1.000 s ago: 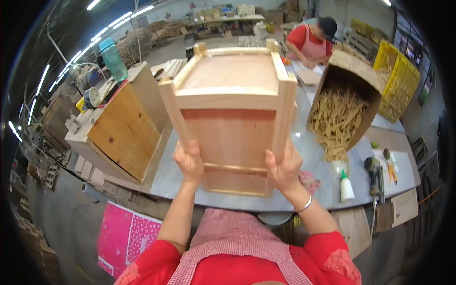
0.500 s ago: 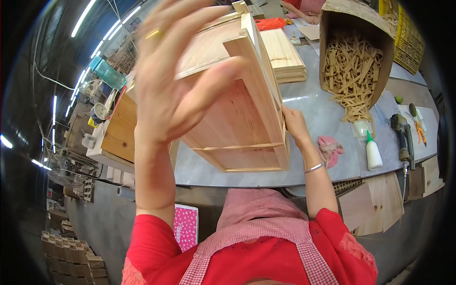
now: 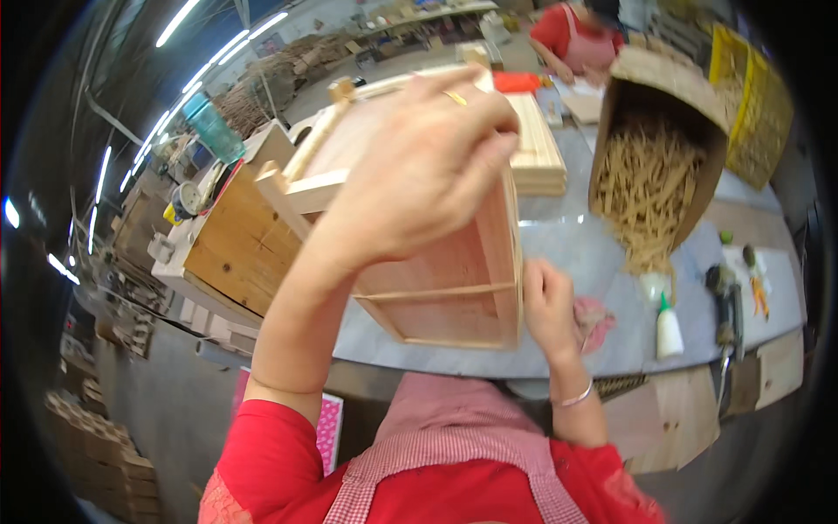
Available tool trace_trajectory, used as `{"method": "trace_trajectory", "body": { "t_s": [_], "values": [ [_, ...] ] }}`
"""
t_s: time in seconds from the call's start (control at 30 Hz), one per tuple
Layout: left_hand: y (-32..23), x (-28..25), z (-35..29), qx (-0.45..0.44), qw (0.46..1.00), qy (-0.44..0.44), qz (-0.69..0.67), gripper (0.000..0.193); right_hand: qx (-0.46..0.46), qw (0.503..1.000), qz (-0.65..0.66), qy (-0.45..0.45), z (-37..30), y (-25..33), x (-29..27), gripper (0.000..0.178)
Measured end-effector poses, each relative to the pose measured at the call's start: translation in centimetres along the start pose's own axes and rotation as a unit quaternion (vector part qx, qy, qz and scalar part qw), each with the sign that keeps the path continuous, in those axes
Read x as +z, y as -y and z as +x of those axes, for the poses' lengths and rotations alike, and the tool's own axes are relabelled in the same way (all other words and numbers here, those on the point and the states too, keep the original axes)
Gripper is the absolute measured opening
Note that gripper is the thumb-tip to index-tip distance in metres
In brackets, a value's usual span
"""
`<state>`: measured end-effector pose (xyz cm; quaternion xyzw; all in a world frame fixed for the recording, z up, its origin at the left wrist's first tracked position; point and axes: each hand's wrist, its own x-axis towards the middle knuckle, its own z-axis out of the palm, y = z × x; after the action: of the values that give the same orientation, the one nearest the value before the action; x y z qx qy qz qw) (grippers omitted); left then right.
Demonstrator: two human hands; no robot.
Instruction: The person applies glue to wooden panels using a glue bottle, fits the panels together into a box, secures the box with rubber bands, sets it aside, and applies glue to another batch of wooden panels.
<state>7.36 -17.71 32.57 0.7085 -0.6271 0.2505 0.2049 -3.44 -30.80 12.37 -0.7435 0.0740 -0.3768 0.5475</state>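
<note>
An unfinished wooden cabinet frame [image 3: 436, 301] stands on the grey worktable in front of me, with short posts at its upper corners and a crossbar low on its near face. My left hand [image 3: 428, 166] reaches over its top right part, fingers curled down on the upper edge; the hand covers much of that corner. Low beside the cabinet's right side is my right hand [image 3: 548, 306], closed like a fist with the knuckles close to the wood. Whether anything sits inside those fingers is hidden.
Behind the cabinet lie stacked wooden boards [image 3: 539, 157]. At the right, a tipped cardboard box [image 3: 711, 170] spills tan strips [image 3: 650, 175]. Nearby are a pink cloth [image 3: 594, 325], a white glue bottle [image 3: 669, 334] and a power tool [image 3: 723, 301]. A co-worker [image 3: 580, 44] sits across the table.
My left hand, earlier raised with fingers spread, has come over the cabinet's top right edge and curled. The cabinet's top has tilted away in view; my right hand stays beside it, now a fist.
</note>
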Motion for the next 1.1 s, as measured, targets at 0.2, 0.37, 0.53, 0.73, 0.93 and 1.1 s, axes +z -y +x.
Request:
{"method": "trace_trajectory", "body": {
  "t_s": [0.2,0.37,0.53,0.73,0.93,1.1],
  "values": [
    [-0.1,-1.2,-3.6,0.073,0.962,-0.263,0.023,0.027,-0.265,0.961,-0.045,-0.064,3.5,6.8,-2.6,0.008],
    [2.4,-5.0,-12.3,-0.123,0.905,-0.360,0.188,0.020,-0.459,0.875,-0.141,-0.064,9.0,12.2,-0.5,0.019],
    [4.3,-4.7,-15.2,-0.150,0.929,-0.325,0.097,0.029,-0.459,0.873,-0.133,-0.101,9.6,13.3,0.7,0.012],
    [5.8,-5.3,-14.6,-0.088,0.941,-0.316,0.077,0.025,-0.481,0.861,-0.144,-0.086,10.7,12.4,0.9,0.014],
    [6.1,-4.4,-14.4,-0.122,0.937,-0.314,0.087,0.020,-0.472,0.865,-0.119,-0.123,11.5,11.2,1.6,0.018],
    [9.7,-0.7,-16.9,-0.139,0.814,-0.474,-0.305,0.020,-0.465,0.871,-0.102,-0.122,11.0,11.2,1.8,0.014]
  ]
}}
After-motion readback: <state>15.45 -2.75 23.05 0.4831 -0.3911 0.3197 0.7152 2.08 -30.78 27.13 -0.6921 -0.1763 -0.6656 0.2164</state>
